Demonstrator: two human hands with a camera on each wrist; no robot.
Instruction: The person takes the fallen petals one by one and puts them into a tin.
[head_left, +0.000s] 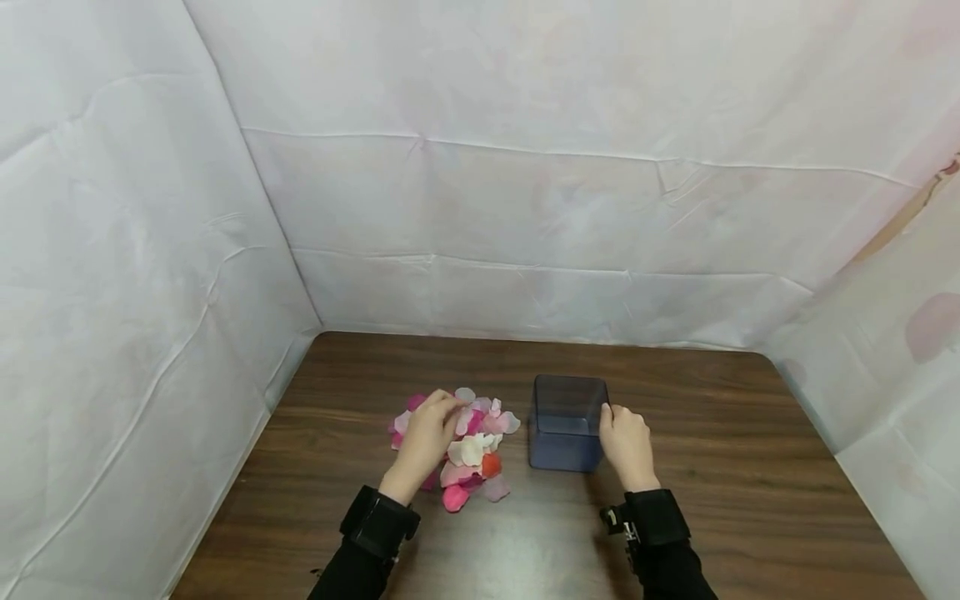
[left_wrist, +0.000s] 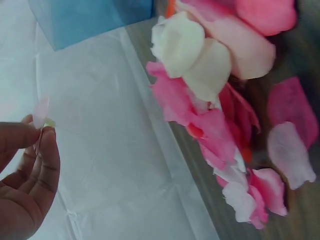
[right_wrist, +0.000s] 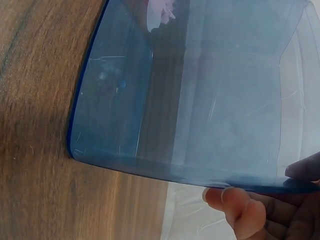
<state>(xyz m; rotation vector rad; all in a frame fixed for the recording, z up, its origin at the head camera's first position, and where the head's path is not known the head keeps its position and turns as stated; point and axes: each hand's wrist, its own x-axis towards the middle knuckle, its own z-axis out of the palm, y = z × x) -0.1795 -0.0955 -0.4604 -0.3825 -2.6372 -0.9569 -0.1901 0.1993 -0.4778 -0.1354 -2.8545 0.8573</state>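
Observation:
My left hand point(head_left: 429, 435) is over a heap of artificial flower petals point(head_left: 470, 451) in pink, white and orange-red. In the left wrist view, its thumb and fingertips pinch a pale pink petal point(left_wrist: 42, 111), raised beside the heap. To the right of the heap stands a see-through blue plastic box point(head_left: 564, 451), its open top showing no petals inside. My right hand point(head_left: 627, 443) grips the box's right wall at the rim. Seen from the right wrist, the thumb lies on one side of that wall and the curled fingers point(right_wrist: 245, 212) on the other.
The dark wooden table point(head_left: 720, 467) lies under the heap and the box. White cloth point(head_left: 525, 217) hangs along its back and both sides. Several loose petals point(left_wrist: 291, 154) lie at the heap's edge.

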